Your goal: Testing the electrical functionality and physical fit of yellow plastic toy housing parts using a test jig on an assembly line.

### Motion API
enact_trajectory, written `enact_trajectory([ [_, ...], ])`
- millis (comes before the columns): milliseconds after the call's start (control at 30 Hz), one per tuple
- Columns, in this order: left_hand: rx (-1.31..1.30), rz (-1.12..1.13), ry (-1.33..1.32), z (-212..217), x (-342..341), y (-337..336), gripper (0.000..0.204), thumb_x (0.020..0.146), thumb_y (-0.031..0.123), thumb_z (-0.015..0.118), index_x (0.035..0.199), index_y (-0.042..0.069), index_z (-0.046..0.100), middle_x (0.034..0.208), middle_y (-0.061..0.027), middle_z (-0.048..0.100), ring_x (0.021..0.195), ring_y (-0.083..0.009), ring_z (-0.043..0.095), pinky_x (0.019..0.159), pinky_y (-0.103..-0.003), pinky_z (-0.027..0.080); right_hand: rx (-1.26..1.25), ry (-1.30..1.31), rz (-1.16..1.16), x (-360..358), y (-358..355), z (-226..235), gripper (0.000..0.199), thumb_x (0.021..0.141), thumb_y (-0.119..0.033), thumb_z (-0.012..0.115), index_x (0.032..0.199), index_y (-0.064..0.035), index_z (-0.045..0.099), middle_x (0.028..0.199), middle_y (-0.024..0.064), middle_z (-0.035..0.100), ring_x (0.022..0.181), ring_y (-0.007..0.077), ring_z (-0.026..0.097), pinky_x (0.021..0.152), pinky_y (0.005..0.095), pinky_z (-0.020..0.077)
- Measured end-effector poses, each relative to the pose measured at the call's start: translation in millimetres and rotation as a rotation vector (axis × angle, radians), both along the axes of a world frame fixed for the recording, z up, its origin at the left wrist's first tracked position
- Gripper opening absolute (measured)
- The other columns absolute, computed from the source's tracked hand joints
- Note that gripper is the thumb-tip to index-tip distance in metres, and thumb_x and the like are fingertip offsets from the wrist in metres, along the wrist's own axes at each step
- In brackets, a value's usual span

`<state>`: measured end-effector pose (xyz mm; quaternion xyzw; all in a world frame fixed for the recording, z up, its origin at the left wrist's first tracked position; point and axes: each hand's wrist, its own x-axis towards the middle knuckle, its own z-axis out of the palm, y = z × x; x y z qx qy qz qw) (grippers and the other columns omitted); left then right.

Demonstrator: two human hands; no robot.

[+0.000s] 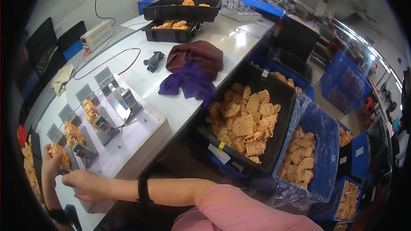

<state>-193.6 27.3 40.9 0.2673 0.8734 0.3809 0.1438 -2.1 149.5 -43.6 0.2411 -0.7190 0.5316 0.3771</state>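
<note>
At the lower left, my left hand [50,163] grips an orange-yellow molded plastic part [63,157] at the near end of a white fixture board [141,139]. Close beside it, my right hand [92,184] is closed at a small dark grey piece [64,171]; its fingers hide most of that piece, so I cannot tell its kind. Grey metal blocks and upright plates stand in rows on the board. Two more molded parts sit between them, a nearer plastic part [73,134] and a farther plastic part [90,112]. The farthest fixture station [120,98] holds no yellow part.
A black bin [274,145] full of molded parts stands right of the table, beside a plastic-lined blue crate [325,162]. Stacked black trays [171,13] occupy the table's far end. Purple cloth [188,79], maroon cloth [197,53] and a beige power box [97,35] lie nearer.
</note>
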Motion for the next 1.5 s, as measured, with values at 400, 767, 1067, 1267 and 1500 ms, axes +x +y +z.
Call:
enact_trajectory([
  [400, 0.221, -0.346, 0.103, 55, 121, 16, 0.063, 0.095, 0.020, 0.061, 0.151, 0.004, 0.037, 0.138, -0.0123, 0.051, 0.122, -0.0221, 0.054, 0.096, -0.033, 0.050, -0.673, -0.457, 0.280, 85, 52, 34, 0.068, 0.092, -0.025, 0.074, 0.147, -0.0064, 0.038, 0.123, 0.0108, 0.059, 0.114, 0.0209, 0.059, 0.092, 0.0351, 0.0507],
  [767, 0.037, -0.630, -0.001, 46, 258, 29, 0.054, 0.101, 0.010, 0.063, 0.151, 0.006, 0.044, 0.155, -0.0140, 0.044, 0.126, -0.0238, 0.054, 0.103, -0.033, 0.046, -0.960, -0.607, -0.593, 351, 293, -20, 0.025, 0.093, -0.022, 0.069, 0.108, -0.0024, 0.068, 0.101, 0.0074, 0.071, 0.087, 0.0161, 0.068, 0.077, 0.0342, 0.0575],
  [1067, 0.091, -0.342, 0.016, 14, 238, -26, 0.071, 0.079, 0.003, 0.073, 0.145, 0.001, 0.049, 0.136, -0.0165, 0.052, 0.113, -0.0263, 0.059, 0.098, -0.035, 0.046, -0.991, -0.071, -1.201, 530, 514, 11, 0.018, 0.102, -0.024, 0.059, 0.114, -0.0105, 0.063, 0.101, 0.0058, 0.067, 0.085, 0.0139, 0.062, 0.073, 0.0305, 0.0499],
  [1267, 0.100, -0.170, 0.233, 0, 228, -51, 0.042, 0.083, 0.002, 0.071, 0.125, 0.001, 0.065, 0.114, -0.0147, 0.064, 0.105, -0.0255, 0.061, 0.093, -0.033, 0.048, -0.796, -0.351, -1.046, 384, 408, 5, 0.030, 0.104, -0.028, 0.060, 0.130, -0.0131, 0.062, 0.113, -0.0042, 0.067, 0.092, 0.0046, 0.061, 0.077, 0.0203, 0.0459],
  [1500, 0.179, -0.033, 0.279, -31, 195, -35, 0.012, 0.087, 0.007, 0.070, 0.099, 0.004, 0.068, 0.091, -0.0089, 0.063, 0.088, -0.0243, 0.059, 0.079, -0.034, 0.048, -0.008, -0.614, -0.556, 198, 187, 58, 0.013, 0.098, -0.007, 0.064, 0.108, -0.0021, 0.069, 0.094, 0.0050, 0.069, 0.089, 0.0130, 0.066, 0.076, 0.0285, 0.0525],
])
